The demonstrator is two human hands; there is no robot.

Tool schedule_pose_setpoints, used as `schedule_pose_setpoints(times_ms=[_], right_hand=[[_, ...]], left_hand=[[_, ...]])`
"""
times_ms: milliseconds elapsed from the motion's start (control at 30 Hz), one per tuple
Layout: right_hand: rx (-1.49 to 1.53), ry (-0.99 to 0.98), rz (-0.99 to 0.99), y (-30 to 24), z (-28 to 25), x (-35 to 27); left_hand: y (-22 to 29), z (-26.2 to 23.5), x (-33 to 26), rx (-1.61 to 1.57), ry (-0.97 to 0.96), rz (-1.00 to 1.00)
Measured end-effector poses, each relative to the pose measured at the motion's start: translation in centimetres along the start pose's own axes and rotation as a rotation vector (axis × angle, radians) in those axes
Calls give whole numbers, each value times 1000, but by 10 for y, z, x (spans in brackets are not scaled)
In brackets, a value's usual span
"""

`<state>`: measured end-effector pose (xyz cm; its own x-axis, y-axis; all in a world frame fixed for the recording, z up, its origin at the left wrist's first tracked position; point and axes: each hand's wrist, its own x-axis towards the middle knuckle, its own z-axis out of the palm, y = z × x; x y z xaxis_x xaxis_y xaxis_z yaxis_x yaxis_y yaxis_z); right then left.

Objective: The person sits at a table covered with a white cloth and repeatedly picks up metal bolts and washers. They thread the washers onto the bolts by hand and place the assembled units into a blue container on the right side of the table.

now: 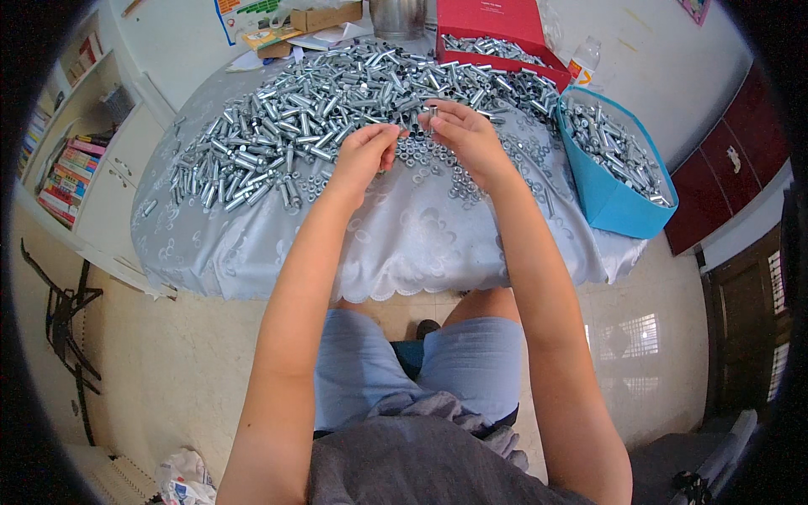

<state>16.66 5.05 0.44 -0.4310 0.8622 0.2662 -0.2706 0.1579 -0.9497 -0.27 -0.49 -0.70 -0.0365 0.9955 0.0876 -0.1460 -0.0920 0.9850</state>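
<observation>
Between the thumb and fingers of my right hand a small silvery metal sleeve stands roughly upright. To its left, my left hand is closed with thumb and fingertips together; whatever is in them, if anything, is too small to make out. The two hands are a short way apart above the front of a wide heap of metal sleeves. Loose nuts lie scattered on the cloth just below and between my hands. More nuts and washers spread out beneath my right wrist.
A silvery patterned tablecloth covers the table. At the right edge stands a blue fabric bin full of metal parts. Behind the heap are an open red box with more parts, a plastic bottle and a metal pot.
</observation>
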Motion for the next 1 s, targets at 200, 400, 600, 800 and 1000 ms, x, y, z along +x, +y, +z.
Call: schedule_pose_setpoints(times_ms=[200, 400, 600, 800, 1000], right_hand=[[54, 2, 87, -4, -2, -1], [97, -101, 164, 3, 1, -2], [76, -139, 188, 0, 4, -4], [60, -159, 204, -1, 4, -4], [89, -140, 195, -3, 6, -7]], left_hand=[[3, 5, -2, 54, 32, 135], [5, 7, -1, -31, 28, 286], [6, 5, -1, -58, 76, 344], [6, 5, 0, -177, 149, 349], [7, 5, -1, -182, 125, 313]])
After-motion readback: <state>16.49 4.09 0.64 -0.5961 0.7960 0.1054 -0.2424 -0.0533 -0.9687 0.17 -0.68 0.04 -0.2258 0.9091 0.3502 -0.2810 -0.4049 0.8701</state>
